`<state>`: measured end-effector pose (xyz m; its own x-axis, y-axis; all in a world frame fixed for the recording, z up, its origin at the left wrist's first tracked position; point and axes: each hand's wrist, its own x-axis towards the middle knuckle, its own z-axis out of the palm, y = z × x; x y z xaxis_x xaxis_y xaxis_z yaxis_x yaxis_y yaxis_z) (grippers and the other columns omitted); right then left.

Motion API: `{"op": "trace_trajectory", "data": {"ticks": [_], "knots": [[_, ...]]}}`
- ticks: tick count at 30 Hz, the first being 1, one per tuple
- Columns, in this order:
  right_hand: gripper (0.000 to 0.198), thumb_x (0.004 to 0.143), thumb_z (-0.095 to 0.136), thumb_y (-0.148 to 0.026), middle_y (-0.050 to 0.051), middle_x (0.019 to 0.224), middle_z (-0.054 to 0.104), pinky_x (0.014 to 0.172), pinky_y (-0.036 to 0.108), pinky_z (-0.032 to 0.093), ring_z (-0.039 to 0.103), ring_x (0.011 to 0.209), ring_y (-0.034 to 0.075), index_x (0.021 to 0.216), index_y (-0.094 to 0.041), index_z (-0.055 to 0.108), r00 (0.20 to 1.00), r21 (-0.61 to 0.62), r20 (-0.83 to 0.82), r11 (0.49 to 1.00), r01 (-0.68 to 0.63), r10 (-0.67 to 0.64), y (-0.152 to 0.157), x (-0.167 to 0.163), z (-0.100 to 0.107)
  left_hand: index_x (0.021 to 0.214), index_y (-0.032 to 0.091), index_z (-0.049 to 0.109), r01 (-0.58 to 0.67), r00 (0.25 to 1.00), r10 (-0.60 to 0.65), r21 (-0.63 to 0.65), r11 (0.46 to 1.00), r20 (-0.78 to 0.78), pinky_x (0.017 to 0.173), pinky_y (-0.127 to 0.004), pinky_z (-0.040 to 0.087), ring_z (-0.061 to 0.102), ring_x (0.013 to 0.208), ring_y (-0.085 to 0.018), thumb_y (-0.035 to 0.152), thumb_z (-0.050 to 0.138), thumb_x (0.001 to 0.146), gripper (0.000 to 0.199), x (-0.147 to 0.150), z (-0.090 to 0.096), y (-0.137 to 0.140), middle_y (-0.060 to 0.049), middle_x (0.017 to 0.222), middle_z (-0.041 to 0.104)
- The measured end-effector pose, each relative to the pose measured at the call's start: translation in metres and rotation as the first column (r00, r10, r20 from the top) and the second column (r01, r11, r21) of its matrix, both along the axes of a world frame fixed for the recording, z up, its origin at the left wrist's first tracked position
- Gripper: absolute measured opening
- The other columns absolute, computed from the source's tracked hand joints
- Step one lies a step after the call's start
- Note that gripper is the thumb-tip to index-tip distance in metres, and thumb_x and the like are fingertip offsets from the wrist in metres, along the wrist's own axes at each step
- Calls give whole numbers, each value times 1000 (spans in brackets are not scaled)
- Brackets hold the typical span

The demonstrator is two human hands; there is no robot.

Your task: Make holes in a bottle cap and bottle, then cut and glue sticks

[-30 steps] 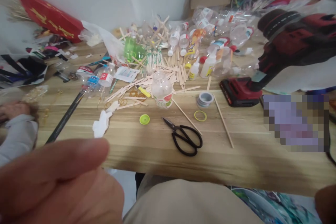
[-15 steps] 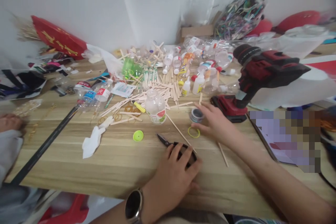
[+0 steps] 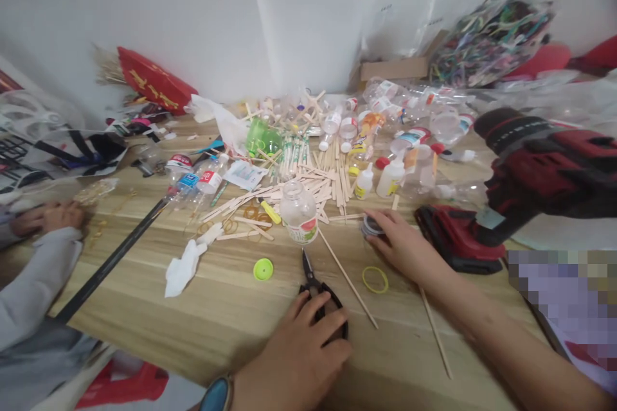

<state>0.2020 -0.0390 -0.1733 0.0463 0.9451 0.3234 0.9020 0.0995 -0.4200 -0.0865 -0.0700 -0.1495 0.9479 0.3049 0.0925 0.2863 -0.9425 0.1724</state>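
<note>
My left hand [image 3: 313, 334] lies with fingers spread over the black handles of the scissors [image 3: 313, 286]. The blades are closed and point away from me. My right hand [image 3: 398, 234] has its thumb and fingers around a small round grey spool or tub [image 3: 372, 226], partly hidden by the fingers. A yellow rubber band [image 3: 375, 279] lies below that hand. Between the hands, a thin wooden stick [image 3: 347, 276] slants across the table. An uncapped clear bottle [image 3: 298, 213] with a fruit label stands beyond the scissors, and a lime-green lid [image 3: 263, 269] lies left of them.
A red-and-black cordless drill [image 3: 530, 173] stands at the right beside my forearm. Flat wooden sticks [image 3: 284, 192], plastic bottles and glue bottles [image 3: 391, 176] crowd the back. A long black bar [image 3: 116, 260] and crumpled tissue [image 3: 186, 266] lie left. Another person's hand [image 3: 62, 215] is at far left.
My right hand has closed around the small round object. Under my left hand the scissors have turned, their tips now pointing away from me. The view has shifted.
</note>
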Motion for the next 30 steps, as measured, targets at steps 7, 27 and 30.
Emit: {"op": "trace_trajectory", "data": {"ticks": [7,27,30], "knots": [[42,91,52,-33,20,130,53,97,53,46,52,120,35,130,-16,52,994,202,54,976,85,-98,-34,-17,3,107,23,61,-157,959,190,-165,974,211,109,-48,40,55,120,-24,27,49,97,16,5,8,9,-2,122,68],[15,94,52,-25,5,93,72,73,35,56,66,86,20,98,-23,66,1000,239,-10,971,-19,22,-71,-32,7,114,15,68,-477,877,473,29,879,77,93,-43,53,63,107,-26,5,40,90,38,-39,-13,87,-13,118,68],[15,94,52,-24,4,95,72,74,32,56,66,88,18,99,-24,66,1000,239,0,971,-26,27,-72,-32,12,112,15,69,-422,904,409,100,901,125,100,-51,49,59,117,-30,5,43,88,37,-38,-10,93,-14,121,67]]}}
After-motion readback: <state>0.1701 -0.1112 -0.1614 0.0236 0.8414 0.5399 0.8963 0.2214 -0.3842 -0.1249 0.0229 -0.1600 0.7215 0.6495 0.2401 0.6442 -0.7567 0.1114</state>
